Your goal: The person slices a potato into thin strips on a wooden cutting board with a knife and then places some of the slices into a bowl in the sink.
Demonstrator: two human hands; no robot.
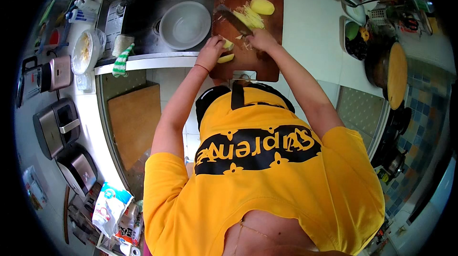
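My right hand point(263, 40) grips the handle of a kitchen knife point(234, 20), whose broad blade points up and left over the wooden cutting board point(266, 61). At the board's left edge, the fingers of my left hand point(212, 50) rest on a cut piece of peeled potato point(228, 44). Just below it lies another potato piece point(225, 58). Beyond the blade is a heap of pale potato shreds point(251, 17), partly behind the knife. A whole peeled potato point(262, 6) sits at the far right of the board. Small scraps lie near the knife handle.
Left of the board, a large white bowl point(185, 25) stands in the dark sink point(143, 43). A green-striped cloth point(122, 61) hangs over the counter edge. The white countertop point(307, 30) runs right towards a tray of vegetables point(354, 39) and a pot point(375, 66) with a round wooden board point(397, 76).
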